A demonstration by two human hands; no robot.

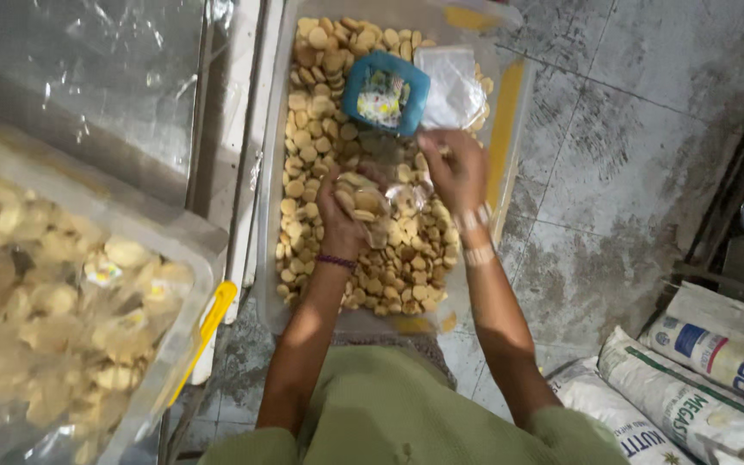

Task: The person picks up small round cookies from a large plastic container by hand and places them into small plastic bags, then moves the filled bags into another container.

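**Two hands over a bin of round biscuits**

From the head camera, looking straight down: the left hand [344,220] is closed around a small clear bag [370,207] partly filled with pale round biscuits, held just above the heap. The right hand [455,168] is just beside it, fingers pinched narrow at the bag's crinkled upper edge; whether it grips a biscuit as well, I cannot tell. A dark band sits on the left wrist, pale bands on the right.

Beneath both hands lies a long clear plastic bin [510,103] with yellow clasps, filled with loose biscuits [406,267] in a thick layer. Beyond the hands, at the far end of the bin, a blue tub [387,91] rests on the biscuits, with small printed packets inside it. Touching the tub, beyond the right hand, lies a stack of flat clear bags [454,82].

To the left of the left hand, well apart, a second clear bin [184,344] with a yellow handle holds bagged biscuits, blurred and close to the camera. Further left and beyond, clear plastic sheeting [88,69] covers a grey surface.

To the right of the right hand, the tiled floor [630,129] is grey and scuffed. Nearer the person on that side, white printed sacks [699,379] lie stacked.
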